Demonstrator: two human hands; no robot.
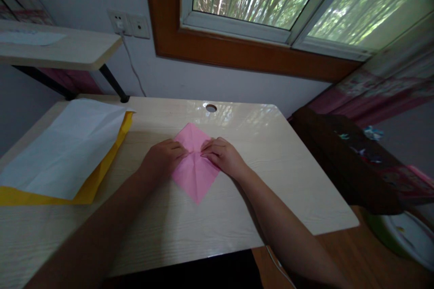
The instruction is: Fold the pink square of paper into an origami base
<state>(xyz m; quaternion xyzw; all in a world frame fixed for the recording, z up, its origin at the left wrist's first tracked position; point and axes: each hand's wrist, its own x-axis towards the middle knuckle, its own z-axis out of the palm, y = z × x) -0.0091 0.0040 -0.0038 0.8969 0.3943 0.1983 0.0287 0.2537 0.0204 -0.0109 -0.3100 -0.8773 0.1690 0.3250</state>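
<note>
A pink paper square (195,169), creased and turned like a diamond, lies on the pale wooden desk (237,207). My left hand (162,157) presses down on its left corner with the fingers curled over the edge. My right hand (222,156) presses on its right side, fingertips near the centre crease. Both hands partly hide the paper's side corners.
A white sheet (64,144) lies on a yellow sheet (90,185) at the desk's left. A cable hole (210,108) is at the back edge. A raised shelf (57,49) stands at the left, a window behind, and dark bedding (346,158) at the right.
</note>
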